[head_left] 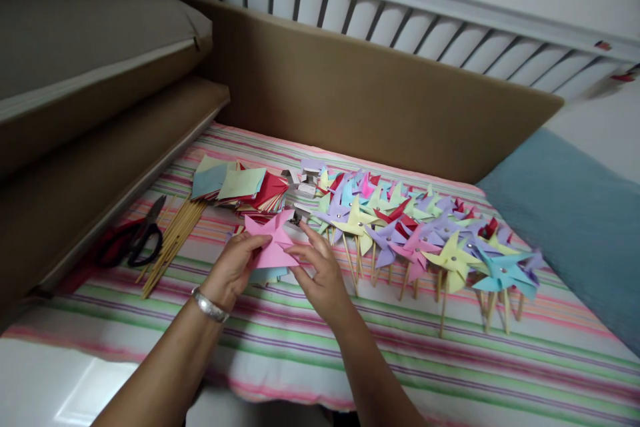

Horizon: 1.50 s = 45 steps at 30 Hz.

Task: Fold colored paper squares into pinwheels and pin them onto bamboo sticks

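Observation:
A pink paper pinwheel (275,255), its points folded in to the centre, is held up over the striped cloth. My left hand (235,267) grips it from the left, thumb pressed on the folded middle. On its right edge, my right hand (320,277) has the thumb and a finger around a corner, while another finger stretches up beside a small open box (296,217) with dark contents too small to name. Light blue paper (270,275) lies partly hidden beneath. No stick shows on the pink pinwheel.
Finished pinwheels on sticks (417,250) crowd the right side. Stacked coloured paper (243,183), wooden sticks (175,247) and black-handled scissors (140,233) lie left on the striped cloth (310,347). A brown board (350,87) stands behind; large padded panels (100,113) lean in from the left.

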Each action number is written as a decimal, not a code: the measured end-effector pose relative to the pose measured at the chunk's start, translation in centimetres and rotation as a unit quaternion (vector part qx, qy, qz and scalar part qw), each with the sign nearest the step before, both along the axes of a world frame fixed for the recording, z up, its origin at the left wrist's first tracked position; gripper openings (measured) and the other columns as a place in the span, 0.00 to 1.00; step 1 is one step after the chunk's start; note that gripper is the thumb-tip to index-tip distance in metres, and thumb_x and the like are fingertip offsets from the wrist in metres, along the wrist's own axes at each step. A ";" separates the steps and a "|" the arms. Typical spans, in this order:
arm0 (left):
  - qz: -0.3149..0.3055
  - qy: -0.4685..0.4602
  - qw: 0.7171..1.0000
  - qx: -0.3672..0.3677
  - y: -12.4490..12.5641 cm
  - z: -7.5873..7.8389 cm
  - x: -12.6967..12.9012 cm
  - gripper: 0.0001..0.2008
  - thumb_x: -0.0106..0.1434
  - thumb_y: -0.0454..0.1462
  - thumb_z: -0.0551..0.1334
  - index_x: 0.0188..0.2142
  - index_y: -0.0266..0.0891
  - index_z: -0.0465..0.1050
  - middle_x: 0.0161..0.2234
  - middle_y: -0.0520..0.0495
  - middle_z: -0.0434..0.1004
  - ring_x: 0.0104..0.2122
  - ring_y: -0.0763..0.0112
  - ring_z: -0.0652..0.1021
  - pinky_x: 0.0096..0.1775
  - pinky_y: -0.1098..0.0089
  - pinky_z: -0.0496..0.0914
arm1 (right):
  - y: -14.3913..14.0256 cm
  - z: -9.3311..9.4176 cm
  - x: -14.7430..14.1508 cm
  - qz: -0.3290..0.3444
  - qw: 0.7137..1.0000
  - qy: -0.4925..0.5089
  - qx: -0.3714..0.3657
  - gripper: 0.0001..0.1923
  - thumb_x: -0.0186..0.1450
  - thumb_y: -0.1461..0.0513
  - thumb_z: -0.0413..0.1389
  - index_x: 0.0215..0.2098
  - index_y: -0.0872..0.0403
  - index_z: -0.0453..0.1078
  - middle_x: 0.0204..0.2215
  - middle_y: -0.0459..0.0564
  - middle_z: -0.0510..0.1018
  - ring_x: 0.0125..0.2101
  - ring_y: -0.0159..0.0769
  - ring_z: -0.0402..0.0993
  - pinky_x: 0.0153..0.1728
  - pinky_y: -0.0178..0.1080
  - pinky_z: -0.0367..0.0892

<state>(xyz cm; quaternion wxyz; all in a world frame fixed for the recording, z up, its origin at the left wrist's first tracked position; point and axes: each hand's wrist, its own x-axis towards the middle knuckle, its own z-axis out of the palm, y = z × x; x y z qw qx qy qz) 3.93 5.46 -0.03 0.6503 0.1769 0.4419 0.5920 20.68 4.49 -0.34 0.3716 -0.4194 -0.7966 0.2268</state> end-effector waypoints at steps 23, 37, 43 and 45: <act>-0.054 0.048 0.997 -0.011 -0.6 -0.3 1.5 0.09 0.41 0.33 0.69 0.25 0.33 0.76 0.20 0.49 0.77 0.21 0.75 0.73 0.27 0.75 0.66 | 0.5 0.3 0.7 -0.005 0.996 0.042 -0.081 0.09 0.59 0.64 0.55 0.34 0.48 0.76 0.63 0.47 0.52 0.62 0.42 0.46 0.59 0.49 0.46; -0.065 0.076 0.995 -0.004 -0.8 -0.7 1.9 0.09 0.42 0.34 0.68 0.26 0.33 0.77 0.22 0.49 0.77 0.23 0.75 0.73 0.29 0.75 0.65 | 0.6 0.1 0.3 -0.039 0.992 0.064 -0.097 0.05 0.59 0.60 0.57 0.28 0.51 0.75 0.62 0.49 0.55 0.62 0.42 0.45 0.59 0.48 0.46; -0.082 0.094 0.992 0.003 -1.0 -1.0 2.5 0.08 0.41 0.34 0.69 0.24 0.34 0.77 0.21 0.49 0.77 0.21 0.76 0.72 0.26 0.76 0.63 | 0.5 -0.1 0.0 -0.096 0.986 0.067 -0.116 0.03 0.56 0.61 0.58 0.25 0.52 0.73 0.61 0.50 0.58 0.62 0.43 0.46 0.59 0.48 0.45; -0.083 0.096 0.992 0.002 -1.0 -1.0 2.6 0.08 0.41 0.34 0.69 0.24 0.34 0.77 0.21 0.49 0.78 0.21 0.76 0.72 0.26 0.76 0.62 | 0.4 -0.1 0.0 -0.106 0.985 0.063 -0.121 0.03 0.55 0.61 0.59 0.25 0.52 0.73 0.60 0.51 0.59 0.62 0.44 0.46 0.59 0.49 0.46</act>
